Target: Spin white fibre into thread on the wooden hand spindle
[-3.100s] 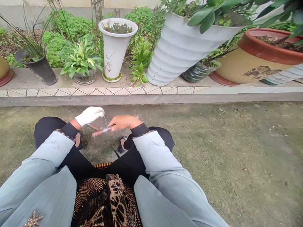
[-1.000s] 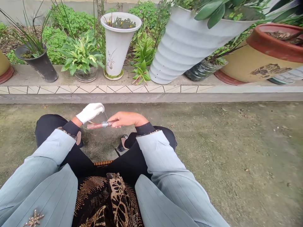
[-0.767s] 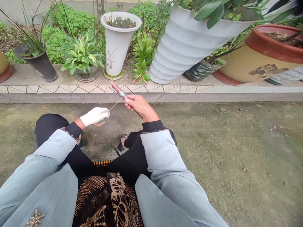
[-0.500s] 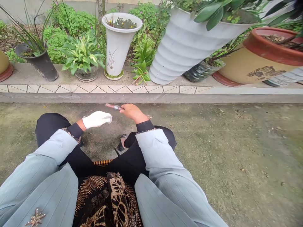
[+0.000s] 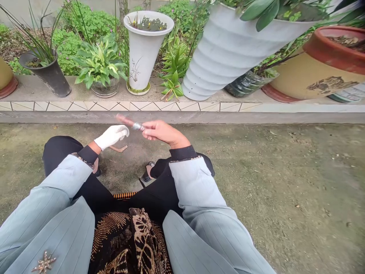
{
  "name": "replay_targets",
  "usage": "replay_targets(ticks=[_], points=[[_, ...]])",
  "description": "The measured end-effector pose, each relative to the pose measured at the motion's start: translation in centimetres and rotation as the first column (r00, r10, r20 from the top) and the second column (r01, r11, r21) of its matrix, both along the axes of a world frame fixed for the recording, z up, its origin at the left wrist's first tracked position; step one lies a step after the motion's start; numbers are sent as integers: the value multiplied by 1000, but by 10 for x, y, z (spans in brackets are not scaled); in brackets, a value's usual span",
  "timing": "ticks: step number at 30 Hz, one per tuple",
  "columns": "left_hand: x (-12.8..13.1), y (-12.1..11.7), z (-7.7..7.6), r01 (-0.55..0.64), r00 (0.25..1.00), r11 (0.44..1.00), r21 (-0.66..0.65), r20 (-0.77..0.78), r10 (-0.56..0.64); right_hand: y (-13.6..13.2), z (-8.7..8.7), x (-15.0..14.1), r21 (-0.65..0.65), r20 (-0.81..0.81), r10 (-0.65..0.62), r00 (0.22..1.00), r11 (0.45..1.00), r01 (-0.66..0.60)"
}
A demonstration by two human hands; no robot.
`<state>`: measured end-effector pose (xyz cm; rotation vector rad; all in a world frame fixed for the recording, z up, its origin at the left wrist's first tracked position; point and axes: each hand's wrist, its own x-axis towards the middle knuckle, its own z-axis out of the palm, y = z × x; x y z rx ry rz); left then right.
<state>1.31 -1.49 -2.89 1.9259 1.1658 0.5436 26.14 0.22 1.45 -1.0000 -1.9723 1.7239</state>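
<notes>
My right hand [image 5: 159, 131] is bare and closed round a reddish stick [image 5: 125, 120] that has grey wire wound about its middle [image 5: 137, 126]; the stick points left and is blurred by motion. My left hand [image 5: 111, 136], in a white glove, is closed in a loose fist just left of the stick's wound part, its fingertips close to the wire. Whether a strand runs between the glove and the stick I cannot make out. A second reddish stick [image 5: 118, 148] lies on the ground below the gloved hand.
I sit with knees apart above a mossy concrete ground [image 5: 270, 171]. A tiled ledge [image 5: 199, 107] runs across ahead, holding a dark pot [image 5: 47, 76], a leafy plant [image 5: 98, 68], a white vase pot [image 5: 145, 49], a ribbed white pot [image 5: 228, 49] and a terracotta pot [image 5: 316, 68].
My right hand swung the stick up toward the ledge, pulling a thin wire taut from the glove, then brought it back down beside the gloved hand. The left hand barely moved.
</notes>
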Motion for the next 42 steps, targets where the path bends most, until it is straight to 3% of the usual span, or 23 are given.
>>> replay_targets(ticks=[2, 4, 7, 10, 13, 16, 18, 21, 23, 25, 27, 29, 30, 32, 35, 38, 40, 42], points=[[4, -4, 2, 48, 999, 998, -35, 1, -48, 7, -3, 9, 12, -93, -324, 942, 945, 326], [9, -7, 5, 131, 989, 991, -1, -71, -131, 13, -9, 14, 29, -54, -482, 874, 875, 484], [14, -11, 7, 249, 946, 965, 87, -234, -223, 19, -19, 12, 177, 189, -522, 832, 851, 494], [17, -15, 8, 291, 894, 950, 116, -387, -227, 19, -25, 4, 418, 474, -498, 726, 853, 311], [16, -17, 6, 338, 849, 929, 152, -474, -231, 14, -29, -9, 471, 718, -381, 582, 882, -4], [12, -17, 4, 353, 827, 914, 200, -523, -205, 6, -33, -26, 249, 887, -102, 450, 926, -282], [8, -15, 4, 332, 822, 916, 227, -545, -163, 1, -36, -37, 68, 909, 112, 402, 911, -406], [0, -8, 4, 276, 848, 923, 268, -520, -102, -5, -35, -41, -114, 790, 369, 489, 873, -475], [-4, -3, 5, 205, 891, 941, 270, -450, -65, -7, -27, -36, -180, 613, 487, 622, 853, -491], [-7, 1, 5, 106, 943, 967, 233, -332, -23, -7, -16, -24, -169, 392, 517, 761, 854, -493], [-7, 1, 5, 35, 984, 990, 140, -180, -9, -4, -5, -9, -81, 192, 375, 907, 927, -366], [-4, -2, 5, 37, 998, 999, 13, -42, -36, 1, 2, 5, 4, 16, 21, 1000, 1000, -21], [-2, -4, 4, 61, 998, 997, -39, 2, -61, 4, 3, 11, 10, -73, -154, 985, 988, 155], [3, -9, 4, 133, 991, 988, -81, 15, -133, 11, 0, 18, -38, -211, -428, 879, 902, 431], [13, -16, 5, 260, 957, 965, 24, -142, -254, 21, -12, 22, -70, -202, -630, 750, 773, 630], [20, -22, 9, 344, 895, 920, 187, -361, -261, 28, -23, 21, 145, 93, -658, 747, 751, 644], [21, -25, 13, 382, 856, 879, 285, -468, -220, 28, -26, 17, 344, 340, -607, 719, 791, 505], [18, -26, 16, 406, 828, 835, 371, -536, -164, 25, -28, 9, 465, 555, -523, 646, 840, 280]])
